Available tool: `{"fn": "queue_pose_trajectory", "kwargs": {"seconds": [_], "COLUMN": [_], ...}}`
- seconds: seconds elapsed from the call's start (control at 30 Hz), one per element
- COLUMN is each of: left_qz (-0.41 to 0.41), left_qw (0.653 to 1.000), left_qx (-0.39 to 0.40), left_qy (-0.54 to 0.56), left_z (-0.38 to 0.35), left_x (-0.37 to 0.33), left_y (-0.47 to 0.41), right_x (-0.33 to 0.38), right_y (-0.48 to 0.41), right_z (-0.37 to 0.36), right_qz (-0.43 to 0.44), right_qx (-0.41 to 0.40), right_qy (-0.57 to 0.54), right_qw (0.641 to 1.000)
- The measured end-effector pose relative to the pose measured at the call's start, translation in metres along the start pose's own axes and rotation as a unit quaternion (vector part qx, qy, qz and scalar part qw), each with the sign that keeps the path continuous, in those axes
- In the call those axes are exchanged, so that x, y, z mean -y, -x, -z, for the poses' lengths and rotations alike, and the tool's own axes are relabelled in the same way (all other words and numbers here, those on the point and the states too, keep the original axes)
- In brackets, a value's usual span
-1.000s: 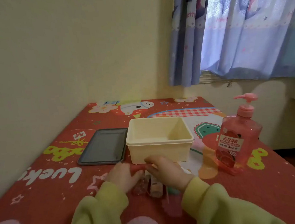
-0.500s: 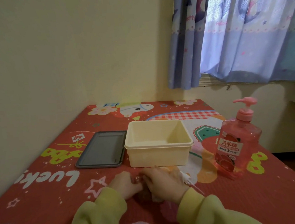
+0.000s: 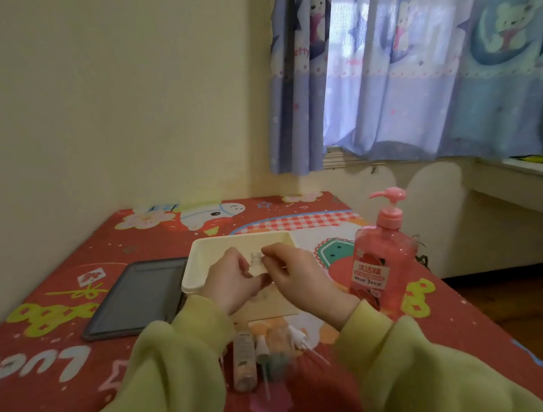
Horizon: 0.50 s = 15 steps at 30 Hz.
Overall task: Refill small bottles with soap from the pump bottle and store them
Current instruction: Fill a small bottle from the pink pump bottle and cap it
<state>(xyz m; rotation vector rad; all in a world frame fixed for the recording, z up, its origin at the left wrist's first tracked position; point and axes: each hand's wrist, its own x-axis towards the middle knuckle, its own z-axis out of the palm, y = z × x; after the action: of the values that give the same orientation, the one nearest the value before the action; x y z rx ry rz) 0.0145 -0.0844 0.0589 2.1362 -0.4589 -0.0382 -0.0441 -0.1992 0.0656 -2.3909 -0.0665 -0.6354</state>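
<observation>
From the head camera, both hands have come up off the desk [image 3: 61, 320]: the left hand [image 3: 233, 278] now holds a small clear bottle [image 3: 256, 265] before the cream box [image 3: 203, 260], right hand [image 3: 296, 273] fingers pinching its top, likely uncapping it, while the pump bottle [image 3: 380, 262] waits right.

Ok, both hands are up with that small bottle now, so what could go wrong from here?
1. The clear bottle is tiny and pinched by the left hand and right hand in mid-air; it could slip and drop into the tub.
2. Loose bottles and pump tops lie by the sleeves; a forearm could sweep them off.
3. The pump bottle stands beside the right elbow, so it may get knocked.
</observation>
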Motion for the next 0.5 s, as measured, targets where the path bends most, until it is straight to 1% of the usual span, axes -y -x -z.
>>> {"fn": "queue_pose_trajectory", "kwargs": {"seconds": [0.13, 0.2, 0.3, 0.4, 0.5], "left_qz": [-0.086, -0.125, -0.167, -0.177, -0.167], "left_qw": [0.996, 0.990, 0.980, 0.976, 0.981], "left_qx": [0.002, 0.012, 0.022, 0.029, 0.048], "left_qy": [0.035, 0.057, 0.103, 0.122, 0.089], "left_z": [-0.024, -0.037, -0.056, -0.071, -0.082], "left_x": [-0.029, -0.043, -0.066, -0.086, -0.097], "left_y": [-0.014, -0.022, -0.027, -0.031, -0.037], "right_x": [-0.011, -0.016, -0.025, -0.031, -0.036], "right_y": [-0.006, -0.011, -0.016, -0.022, -0.034], "right_z": [0.040, 0.061, 0.092, 0.120, 0.147], "right_qz": [0.039, 0.043, 0.034, 0.008, -0.024], "right_qx": [-0.062, -0.081, -0.114, -0.158, -0.192], "right_qy": [0.052, 0.077, 0.083, 0.069, 0.026], "right_qw": [0.996, 0.993, 0.989, 0.985, 0.981]}}
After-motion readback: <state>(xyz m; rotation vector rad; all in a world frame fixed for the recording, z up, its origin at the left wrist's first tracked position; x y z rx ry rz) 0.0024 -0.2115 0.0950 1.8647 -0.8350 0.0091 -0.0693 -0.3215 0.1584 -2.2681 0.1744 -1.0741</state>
